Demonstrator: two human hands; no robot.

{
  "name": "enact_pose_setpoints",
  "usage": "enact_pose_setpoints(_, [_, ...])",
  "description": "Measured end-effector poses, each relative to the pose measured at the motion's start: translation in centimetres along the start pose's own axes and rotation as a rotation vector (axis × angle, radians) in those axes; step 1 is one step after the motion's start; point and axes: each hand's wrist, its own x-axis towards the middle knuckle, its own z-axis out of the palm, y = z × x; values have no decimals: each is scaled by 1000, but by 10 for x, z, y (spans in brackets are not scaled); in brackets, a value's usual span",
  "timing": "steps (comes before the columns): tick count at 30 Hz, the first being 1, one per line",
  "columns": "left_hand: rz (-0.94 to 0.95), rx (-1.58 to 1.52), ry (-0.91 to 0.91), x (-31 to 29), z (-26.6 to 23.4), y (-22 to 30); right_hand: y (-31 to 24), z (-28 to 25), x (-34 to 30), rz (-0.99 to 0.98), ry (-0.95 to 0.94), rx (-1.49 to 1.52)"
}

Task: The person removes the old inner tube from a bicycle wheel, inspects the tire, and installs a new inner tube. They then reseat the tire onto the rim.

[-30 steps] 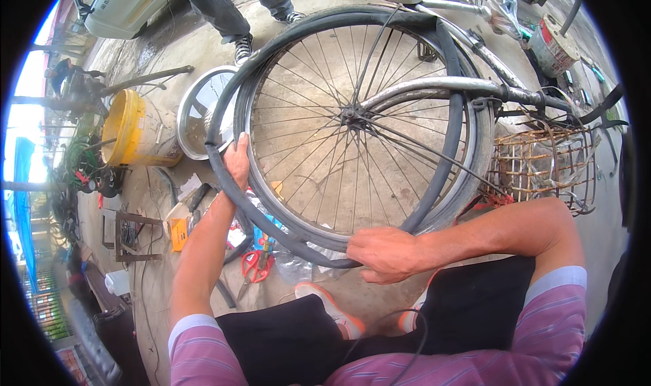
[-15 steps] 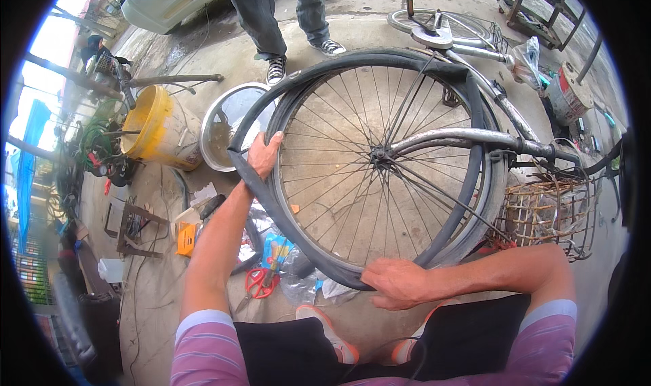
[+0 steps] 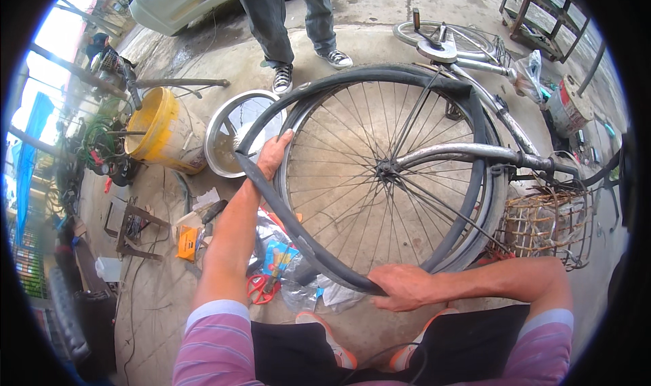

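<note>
A spoked bicycle wheel lies tilted before me, still joined to a silver frame. Around it runs a black inner tube, lying loosely over the wheel and sagging outward at the left. The grey tyre shows at the wheel's right side. My left hand is closed around the wheel's left edge, with the tube crossing by its wrist. At the near edge my right hand grips the tube, its fingertips partly hidden.
Left of the wheel stand a metal basin of murky water and a yellow bucket. Red-handled scissors and plastic packets lie near my feet. A wire basket is at right. Beyond the wheel stands a person.
The whole scene has shifted slightly down and right in view. Both hands keep their hold, and the tube at the lower left stands a little farther off the wheel.
</note>
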Motion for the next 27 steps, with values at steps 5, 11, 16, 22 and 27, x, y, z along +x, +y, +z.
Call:
enact_pose_setpoints(5, [-81, -140, 38, -58, 4, -23, -3, 4, -8, -15, 31, -64])
enact_pose_setpoints(11, [-275, -442, 9, -188, 24, -63, 7, 20, -17, -109, 92, -240])
enact_pose_setpoints(16, [-304, -376, 28, -199, 22, -41, 12, 19, -19, -123, 84, -266])
enact_pose_setpoints(22, [31, 268, 193, -105, -1, -7, 11, 15, -19, -74, 127, -249])
enact_pose_setpoints(27, [145, 433, 228, -55, -6, -3, 16, 15, -21, -47, 167, -208])
